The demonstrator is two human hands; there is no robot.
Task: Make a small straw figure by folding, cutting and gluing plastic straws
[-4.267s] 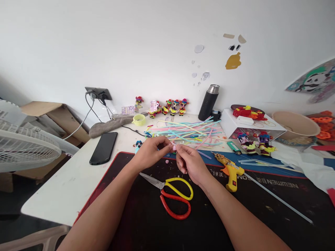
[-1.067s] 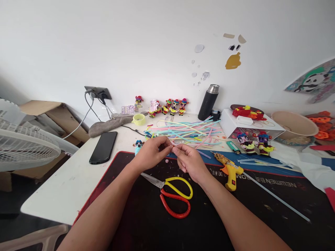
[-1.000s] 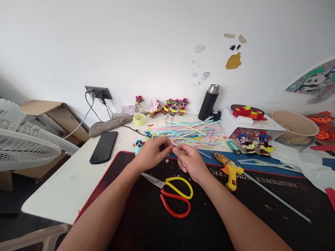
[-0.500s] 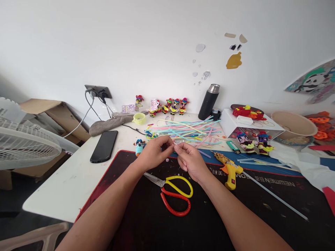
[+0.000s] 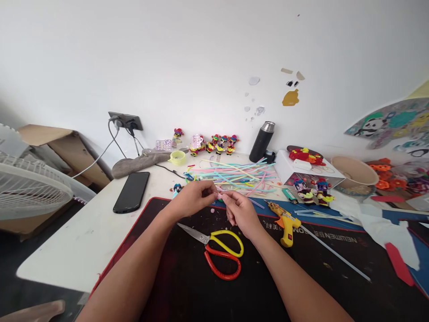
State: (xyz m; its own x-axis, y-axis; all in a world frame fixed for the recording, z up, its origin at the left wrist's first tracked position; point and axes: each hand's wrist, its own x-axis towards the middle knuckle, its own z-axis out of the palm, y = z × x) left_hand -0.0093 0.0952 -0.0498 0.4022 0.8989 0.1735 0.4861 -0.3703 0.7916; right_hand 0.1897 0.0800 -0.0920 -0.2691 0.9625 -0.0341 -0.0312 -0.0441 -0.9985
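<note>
Thumb and fingertips of my left hand [image 5: 196, 199] are pinched together over the far part of the black mat [image 5: 264, 281]. My right hand [image 5: 241, 213] meets it there, also in a pinch. Between them is a small pink piece [image 5: 219, 196], mostly covered by the fingers, so its kind is unclear. Scissors with one yellow and one red handle [image 5: 224, 264] lie just below the hands, blades pointing left. A pile of pastel pipe cleaners [image 5: 234, 172] spreads behind the hands. A tiny pink bit [image 5: 212, 210] rests on the mat below the fingertips.
A yellow glue gun [image 5: 286, 223] lies right of my hands. Small figurines [image 5: 221, 145] line the wall, beside a black thermos [image 5: 261, 143]. At left are a phone [image 5: 131, 192] and a white fan [image 5: 36, 183]. A white box [image 5: 298, 170] stands at right.
The view has tilted up and turned slightly right. Both hands stay pinched together, with the fingertips slightly shifted and more of the pink piece showing.
</note>
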